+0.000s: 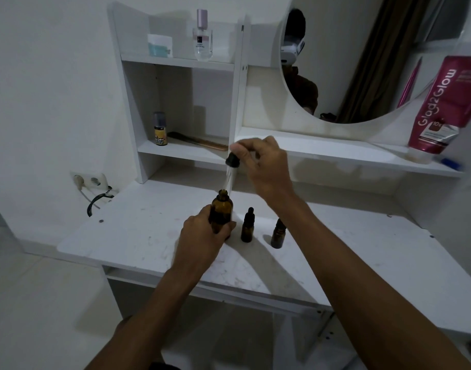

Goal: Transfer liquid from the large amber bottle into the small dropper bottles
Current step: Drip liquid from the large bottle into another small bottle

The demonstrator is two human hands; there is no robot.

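The large amber bottle [222, 209] stands uncapped on the white table [149, 236], with my left hand [202, 236] wrapped around its lower body. My right hand [263, 164] pinches the black dropper cap [232, 161] above it; the clear glass pipette [227, 181] hangs down with its tip just over the bottle's mouth. To the right stand two small amber dropper bottles: one capped with a black dropper top [247, 226], the other [278, 234] partly hidden behind my right forearm.
A white shelf unit rises behind the table, with a small yellow-labelled bottle [160, 129], a comb [199, 141] and a perfume bottle [202, 36]. A round mirror [362, 57] and a pink tube [440, 108] are at the right. A wall socket with a black cable [95, 188] is at the left.
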